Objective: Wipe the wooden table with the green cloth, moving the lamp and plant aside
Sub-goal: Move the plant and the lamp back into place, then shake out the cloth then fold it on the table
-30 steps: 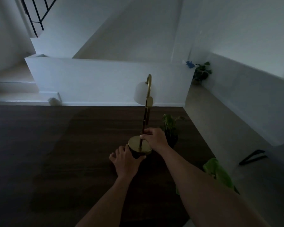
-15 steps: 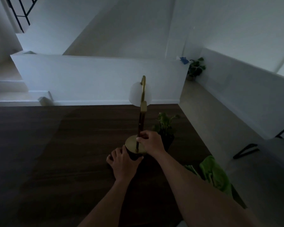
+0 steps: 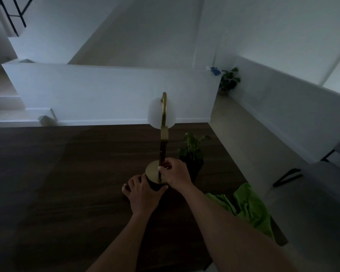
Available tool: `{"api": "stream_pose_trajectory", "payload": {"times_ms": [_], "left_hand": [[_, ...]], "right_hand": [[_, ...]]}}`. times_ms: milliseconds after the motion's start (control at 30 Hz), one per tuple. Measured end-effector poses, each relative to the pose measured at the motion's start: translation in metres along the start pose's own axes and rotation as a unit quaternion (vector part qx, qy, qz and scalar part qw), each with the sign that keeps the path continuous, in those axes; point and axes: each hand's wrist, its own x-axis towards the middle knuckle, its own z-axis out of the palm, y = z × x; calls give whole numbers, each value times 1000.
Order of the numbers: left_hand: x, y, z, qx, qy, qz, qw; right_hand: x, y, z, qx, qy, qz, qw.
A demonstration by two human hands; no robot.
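Little has moved over the last second: my view has drifted a touch, so more of the green cloth shows than before, but both my hands are on the lamp in the same hold, and it stands on the same patch of wood.

The wooden worktop fills the lower half of my view, dark and bare across its whole left side. I see no wiped streak or damp sheen on it, though the light is too dim to be sure. The green cloth lies crumpled at the right edge of the worktop, beside my right forearm, with neither hand on it. The lamp stands upright near the middle right, its white shade hanging from the brass hook. The plant sits in its dark pot just beside the lamp base, behind my right hand.

My left hand wraps the dark side of the base, fingers curled round it. My right hand has its grip pinched on the stem, low down, just above the brass disc.

As I judge it, I am only at the first step. The lamp is held but not yet set aside. The plant and all the wiping remain.
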Motion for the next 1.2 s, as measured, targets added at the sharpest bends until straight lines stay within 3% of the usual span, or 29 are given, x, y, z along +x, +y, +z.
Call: {"api": "stream_pose_trajectory", "payload": {"times_ms": [300,500,667,800,934,1034,1201], "left_hand": [[0,-1,-1,-9,9,-11,1000],[-9,4,-7,-8,-12,-16,1000],[-49,31,-14,-81,-10,-80,993],[-82,78,0,-156,-88,-3,984],[-88,111,13,-101,-206,97,969],[-90,120,17,-36,-209,120,970],[-99,134,17,0,-199,75,977]], "right_hand": [[-32,24,-19,-16,-33,-30,999],[-61,84,-73,-66,1,-11,998],[-61,132,-143,-108,73,29,991],[-53,159,-174,-155,-1,63,986],[-53,165,-176,-168,-79,39,982],[-55,163,-169,-178,-116,26,977],[-50,166,-161,-188,-149,-2,971]]}}
